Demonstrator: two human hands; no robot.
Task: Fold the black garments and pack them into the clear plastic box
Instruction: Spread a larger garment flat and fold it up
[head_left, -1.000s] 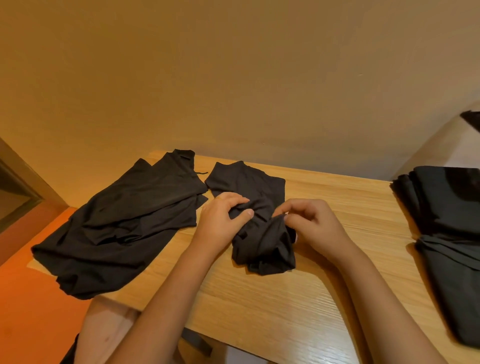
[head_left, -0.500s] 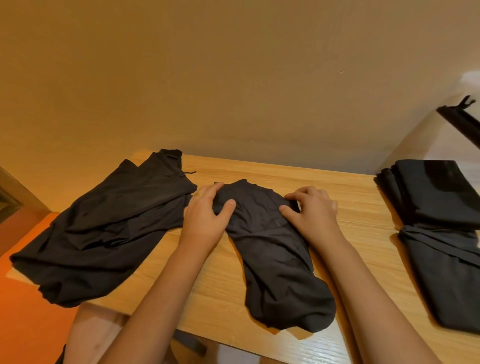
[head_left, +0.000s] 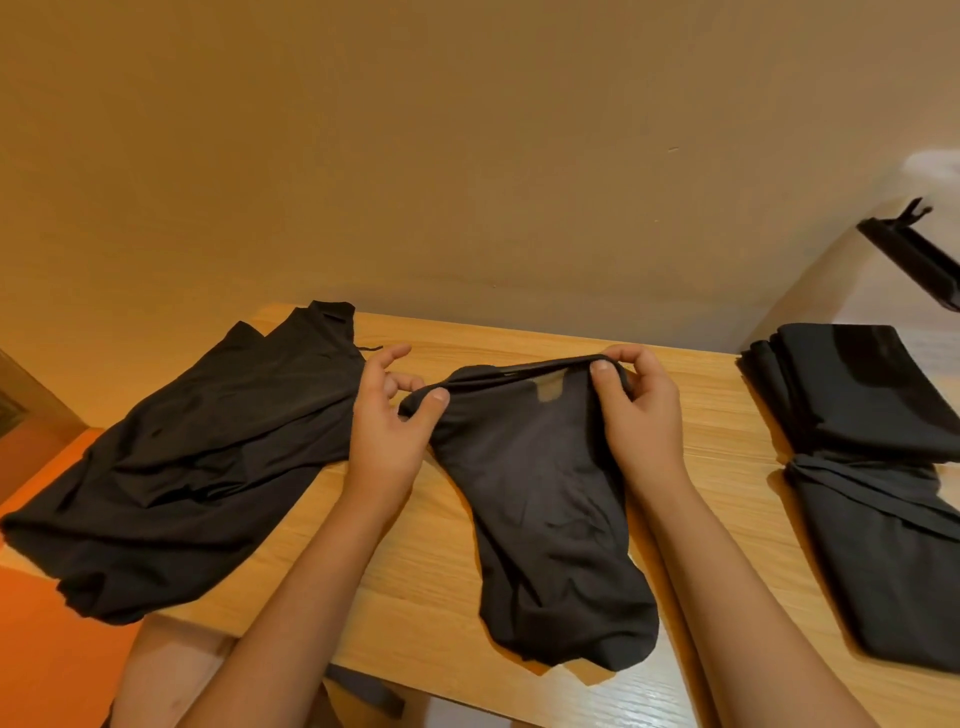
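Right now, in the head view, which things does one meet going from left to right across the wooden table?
loose black garment → left hand → held black garment, pinched at its top edge by both hands → right hand → folded black garments

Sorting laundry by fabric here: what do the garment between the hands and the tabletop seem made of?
The middle garment looks like thin, matte stretch knit: where the left hand and right hand pull its top edge taut, the table shows through. Fibre unclear. The table looks like light wood or wood-look laminate: straight grain lines, smooth low sheen.
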